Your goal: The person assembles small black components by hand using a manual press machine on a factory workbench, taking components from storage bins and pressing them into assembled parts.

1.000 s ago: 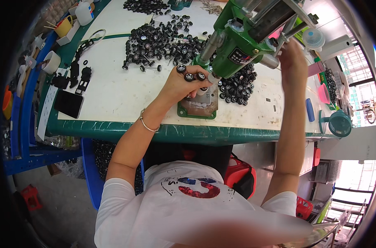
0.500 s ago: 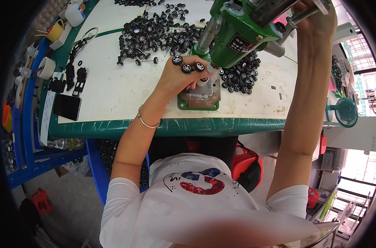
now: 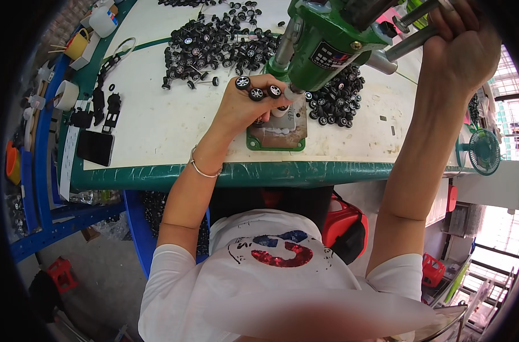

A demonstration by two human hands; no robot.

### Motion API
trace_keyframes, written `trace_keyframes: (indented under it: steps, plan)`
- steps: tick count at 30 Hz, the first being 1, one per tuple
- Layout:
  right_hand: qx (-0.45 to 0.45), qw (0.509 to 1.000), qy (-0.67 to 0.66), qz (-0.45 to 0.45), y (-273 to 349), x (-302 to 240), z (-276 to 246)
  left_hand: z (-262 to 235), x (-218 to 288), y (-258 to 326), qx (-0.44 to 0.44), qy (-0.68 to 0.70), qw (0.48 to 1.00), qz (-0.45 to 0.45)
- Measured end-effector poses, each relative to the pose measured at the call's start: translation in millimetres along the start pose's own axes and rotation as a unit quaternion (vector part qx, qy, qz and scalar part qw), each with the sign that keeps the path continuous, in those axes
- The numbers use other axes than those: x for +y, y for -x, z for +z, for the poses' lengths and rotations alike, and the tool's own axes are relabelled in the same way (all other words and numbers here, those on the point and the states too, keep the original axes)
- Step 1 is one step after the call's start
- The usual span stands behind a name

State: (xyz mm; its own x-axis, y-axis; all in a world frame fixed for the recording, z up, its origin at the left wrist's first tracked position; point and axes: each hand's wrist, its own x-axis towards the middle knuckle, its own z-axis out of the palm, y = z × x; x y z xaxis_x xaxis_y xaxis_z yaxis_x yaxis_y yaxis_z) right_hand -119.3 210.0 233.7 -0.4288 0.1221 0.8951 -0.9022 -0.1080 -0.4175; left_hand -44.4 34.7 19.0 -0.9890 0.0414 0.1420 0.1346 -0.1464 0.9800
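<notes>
The fingers [image 3: 254, 105] of the left hand [image 3: 245, 108] are curled shut around several small toy wheels [image 3: 257, 91] with silver hubs, three of them poking up above the knuckles. That hand rests on the white table [image 3: 157, 125], right at the foot of a green hand press [image 3: 328, 45], just beside the ram tip and over the green-edged base plate [image 3: 276, 134]. A thin bracelet [image 3: 199, 170] circles the wrist.

The right hand [image 3: 462, 48] is raised high and closed round the press's metal lever handle [image 3: 410, 43]; its fingers wrap the bar firmly.

The body of the press hides part of the work point, so what sits under the ram cannot be made out.

Behind the left hand lies a big scatter of black wheels and axles [image 3: 214, 48]. A second heap of wheels [image 3: 333, 102] lies right of the press. At the table's left edge sit a dark phone [image 3: 96, 147], black plastic parts [image 3: 102, 108] and a roll of tape [image 3: 65, 94]. A small teal fan [image 3: 483, 151] stands at the far right. Under the table a blue bin [image 3: 137, 219] is visible.
</notes>
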Motion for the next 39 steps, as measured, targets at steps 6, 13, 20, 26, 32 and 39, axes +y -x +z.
trace_keyframes:
  steps: [6,13,20,26,32,39]
  plan:
    - [-0.092,0.99,-0.104,0.021,-0.9,-8.2,-21.1,0.5,-0.9,-0.7,0.002,-0.014,1.0,-0.005]
    - [-0.187,0.958,-0.205,0.067,-3.4,-12.5,-57.2,0.1,-3.9,0.6,0.003,-0.008,1.0,-0.017]
    - [-0.059,0.992,-0.105,-0.03,26.3,-29.5,-33.3,-0.9,0.6,1.7,-0.011,0.01,0.997,-0.07]
    - [0.013,0.986,-0.162,0.042,28.1,-36.7,-18.9,1.0,4.3,4.7,-0.012,0.024,0.996,-0.079]
    - [0.018,0.989,-0.148,0.016,36.7,-37.6,-14.9,0.9,6.6,3.3,-0.02,0.018,0.994,-0.102]
    - [0.0,0.984,-0.111,0.14,8.7,-29.9,-7.9,2.6,-1.3,5.3,-0.013,0.029,0.997,-0.064]
